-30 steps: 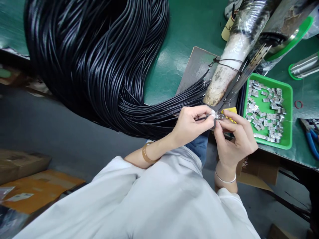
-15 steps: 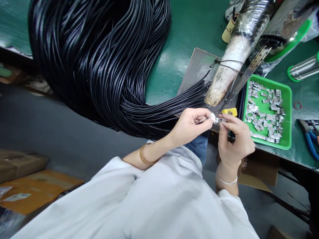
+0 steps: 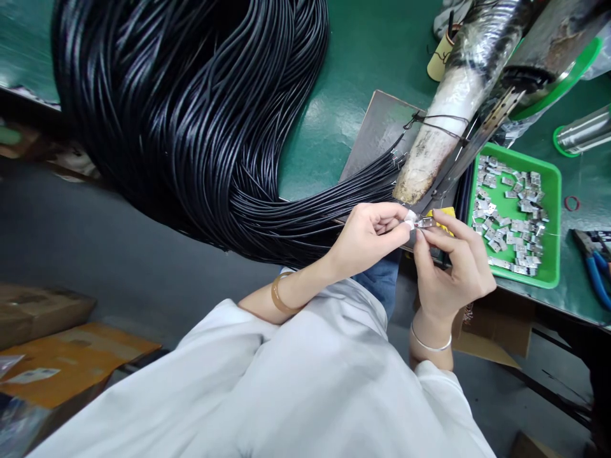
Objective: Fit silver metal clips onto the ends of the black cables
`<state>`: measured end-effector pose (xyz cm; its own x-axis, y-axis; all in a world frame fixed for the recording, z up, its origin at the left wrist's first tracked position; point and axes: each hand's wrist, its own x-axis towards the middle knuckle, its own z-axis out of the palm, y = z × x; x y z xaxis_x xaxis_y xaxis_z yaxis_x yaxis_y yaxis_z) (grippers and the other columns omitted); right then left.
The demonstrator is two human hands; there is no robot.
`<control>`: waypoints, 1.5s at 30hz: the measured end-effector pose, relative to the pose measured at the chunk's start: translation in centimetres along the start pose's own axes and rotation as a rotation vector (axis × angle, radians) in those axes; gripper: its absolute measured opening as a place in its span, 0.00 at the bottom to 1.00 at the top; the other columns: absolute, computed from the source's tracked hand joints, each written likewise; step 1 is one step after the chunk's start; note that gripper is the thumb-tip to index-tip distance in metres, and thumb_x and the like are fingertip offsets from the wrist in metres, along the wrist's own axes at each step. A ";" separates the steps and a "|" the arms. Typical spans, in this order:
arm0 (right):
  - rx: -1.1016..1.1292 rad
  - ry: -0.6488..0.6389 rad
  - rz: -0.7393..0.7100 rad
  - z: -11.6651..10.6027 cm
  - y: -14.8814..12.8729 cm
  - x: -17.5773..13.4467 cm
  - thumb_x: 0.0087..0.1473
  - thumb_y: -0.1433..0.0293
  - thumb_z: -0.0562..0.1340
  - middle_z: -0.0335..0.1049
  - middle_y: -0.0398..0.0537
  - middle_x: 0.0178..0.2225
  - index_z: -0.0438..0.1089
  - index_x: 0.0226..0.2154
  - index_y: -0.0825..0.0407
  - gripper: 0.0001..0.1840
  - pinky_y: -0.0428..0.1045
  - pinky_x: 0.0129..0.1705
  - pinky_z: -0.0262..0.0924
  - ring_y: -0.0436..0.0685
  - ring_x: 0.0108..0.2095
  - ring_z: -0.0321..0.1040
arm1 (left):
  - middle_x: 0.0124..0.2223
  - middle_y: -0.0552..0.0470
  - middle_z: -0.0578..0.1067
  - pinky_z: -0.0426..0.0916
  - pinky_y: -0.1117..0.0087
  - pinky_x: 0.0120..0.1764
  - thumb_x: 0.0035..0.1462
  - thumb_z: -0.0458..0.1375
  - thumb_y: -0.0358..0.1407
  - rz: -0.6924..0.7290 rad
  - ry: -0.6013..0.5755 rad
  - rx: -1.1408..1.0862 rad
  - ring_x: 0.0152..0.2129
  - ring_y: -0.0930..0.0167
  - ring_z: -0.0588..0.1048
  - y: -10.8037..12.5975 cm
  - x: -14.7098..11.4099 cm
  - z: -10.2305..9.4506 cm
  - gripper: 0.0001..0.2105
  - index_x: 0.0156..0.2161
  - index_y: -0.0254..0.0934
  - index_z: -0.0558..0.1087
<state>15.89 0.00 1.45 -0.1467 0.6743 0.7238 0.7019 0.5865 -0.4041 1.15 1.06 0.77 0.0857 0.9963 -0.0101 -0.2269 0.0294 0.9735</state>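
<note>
My left hand [image 3: 370, 236] is closed in a pinch, with white coverings on the fingertips. A small shiny metal piece [image 3: 424, 222] sticks out to the right from between its thumb and index finger. My right hand [image 3: 453, 264] is at the piece's other end, its thumb and fingers bent around it; the exact contact is partly hidden. Just left of and behind my left hand runs a thick bundle of black cables [image 3: 286, 219], their ends reaching a grey plate [image 3: 365, 137]. A yellow object [image 3: 445, 218] lies behind my right fingers.
Right of my hands stands a green tray [image 3: 552, 222] of small metal pieces. A white, soot-marked tube [image 3: 432, 149] slants down over the plate, beside a perforated metal strip [image 3: 496, 121]. Blue-handled pliers [image 3: 594, 264] and a red ring [image 3: 571, 203] lie at the right on the green table [image 3: 353, 51].
The metal piece has tilted and moved slightly up. My right hand has shifted a little right, its fingers now more spread around the piece. My left hand keeps its pinch.
</note>
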 end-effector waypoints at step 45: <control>0.158 -0.041 0.170 0.2 0.1 -0.8 0.53 0.78 0.66 0.79 0.46 0.46 0.71 0.37 0.50 0.10 0.53 0.46 0.77 0.55 0.45 0.78 | 0.23 0.56 0.66 0.54 0.77 0.24 0.57 0.59 0.35 0.046 0.051 0.136 0.19 0.80 0.58 -0.4 0.0 -0.2 0.09 0.28 0.32 0.74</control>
<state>15.89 -0.42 0.73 -0.0658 0.7849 0.6161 0.6016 0.5238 -0.6031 1.05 1.04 0.37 0.0281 0.9992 0.0275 -0.0961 -0.0247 0.9951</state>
